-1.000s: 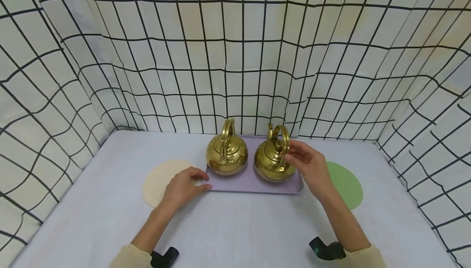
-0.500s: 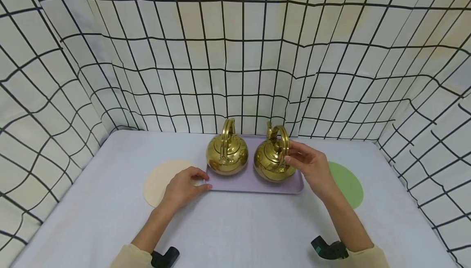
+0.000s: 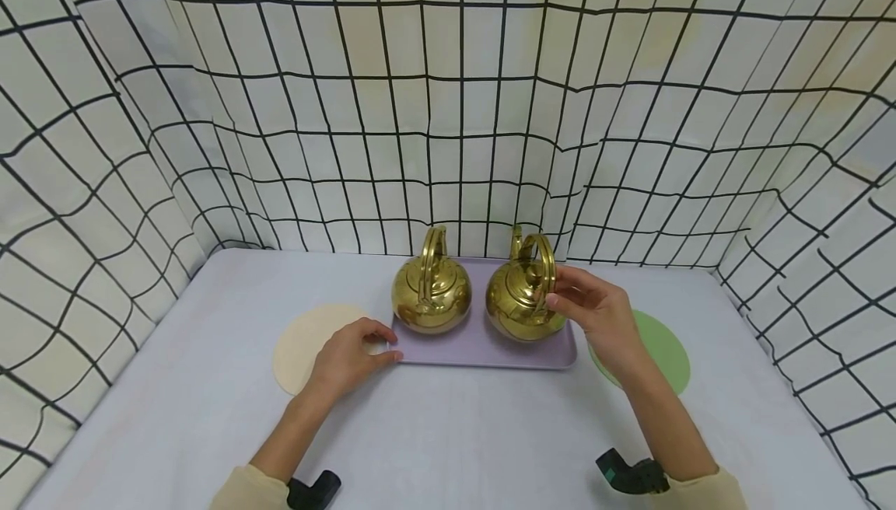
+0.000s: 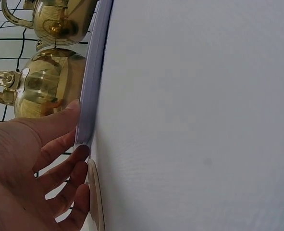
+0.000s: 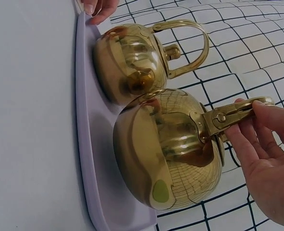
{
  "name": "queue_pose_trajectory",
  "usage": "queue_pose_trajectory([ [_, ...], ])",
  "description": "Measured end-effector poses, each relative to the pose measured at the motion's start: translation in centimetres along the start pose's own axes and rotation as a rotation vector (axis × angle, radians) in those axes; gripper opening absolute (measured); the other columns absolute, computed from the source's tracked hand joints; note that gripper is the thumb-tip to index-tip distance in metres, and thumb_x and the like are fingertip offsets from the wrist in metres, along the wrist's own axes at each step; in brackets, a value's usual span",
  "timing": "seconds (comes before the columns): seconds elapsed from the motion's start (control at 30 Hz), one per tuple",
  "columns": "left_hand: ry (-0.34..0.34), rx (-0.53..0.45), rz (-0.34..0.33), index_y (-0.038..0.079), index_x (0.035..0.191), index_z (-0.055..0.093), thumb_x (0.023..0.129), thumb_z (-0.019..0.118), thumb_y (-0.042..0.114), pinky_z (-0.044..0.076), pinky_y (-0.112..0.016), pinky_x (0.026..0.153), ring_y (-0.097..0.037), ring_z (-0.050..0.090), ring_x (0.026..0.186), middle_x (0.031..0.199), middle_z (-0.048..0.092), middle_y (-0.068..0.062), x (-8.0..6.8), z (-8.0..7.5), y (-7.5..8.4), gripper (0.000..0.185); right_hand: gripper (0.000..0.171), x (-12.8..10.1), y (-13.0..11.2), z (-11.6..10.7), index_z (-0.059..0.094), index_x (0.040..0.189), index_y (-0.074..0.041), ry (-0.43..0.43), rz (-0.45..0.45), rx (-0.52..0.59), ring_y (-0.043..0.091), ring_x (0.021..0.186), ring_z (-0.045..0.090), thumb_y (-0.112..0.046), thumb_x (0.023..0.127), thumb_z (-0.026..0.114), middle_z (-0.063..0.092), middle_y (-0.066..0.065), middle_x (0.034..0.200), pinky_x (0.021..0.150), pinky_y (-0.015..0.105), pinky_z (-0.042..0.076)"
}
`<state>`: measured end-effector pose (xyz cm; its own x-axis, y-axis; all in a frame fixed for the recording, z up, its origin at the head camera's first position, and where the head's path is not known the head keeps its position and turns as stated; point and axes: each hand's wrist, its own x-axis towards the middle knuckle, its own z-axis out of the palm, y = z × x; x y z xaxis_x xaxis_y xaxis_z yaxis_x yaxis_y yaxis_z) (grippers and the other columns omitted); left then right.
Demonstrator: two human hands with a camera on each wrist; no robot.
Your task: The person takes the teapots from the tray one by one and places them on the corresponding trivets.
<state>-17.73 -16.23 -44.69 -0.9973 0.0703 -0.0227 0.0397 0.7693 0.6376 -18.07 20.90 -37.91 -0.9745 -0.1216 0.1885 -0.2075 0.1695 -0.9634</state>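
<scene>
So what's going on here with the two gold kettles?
A person is working at a table with two brass kettles on a lilac tray. The right hand grips the handle of the right kettle, which looks lifted slightly off the tray. The left hand holds the tray's near left corner. The left kettle stands untouched. A cream mat and a green mat lie either side.

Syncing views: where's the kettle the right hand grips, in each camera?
Head: right kettle, centre, on the tray's right half.
Left wrist: top-left corner, beyond the other kettle.
Right wrist: lower centre, large, right hand on its handle.
Shared landmark: lilac tray.
</scene>
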Motion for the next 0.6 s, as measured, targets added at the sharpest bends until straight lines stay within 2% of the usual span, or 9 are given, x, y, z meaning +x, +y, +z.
queue_pose_trajectory([
  [0.6,-0.003,-0.008,0.0,0.019,0.104,0.077,0.085,0.086,0.027,0.052,-0.052,0.102,-0.029,0.068,0.118,0.118,0.075,-0.003,-0.04,0.0,-0.1,0.022,0.048,-0.22,-0.31,-0.66,0.061,0.141,0.0,0.004,0.009,-0.012,0.003,0.105,0.072,-0.008,0.095,0.075,0.074,-0.013,0.11,0.093,0.02,0.059],
])
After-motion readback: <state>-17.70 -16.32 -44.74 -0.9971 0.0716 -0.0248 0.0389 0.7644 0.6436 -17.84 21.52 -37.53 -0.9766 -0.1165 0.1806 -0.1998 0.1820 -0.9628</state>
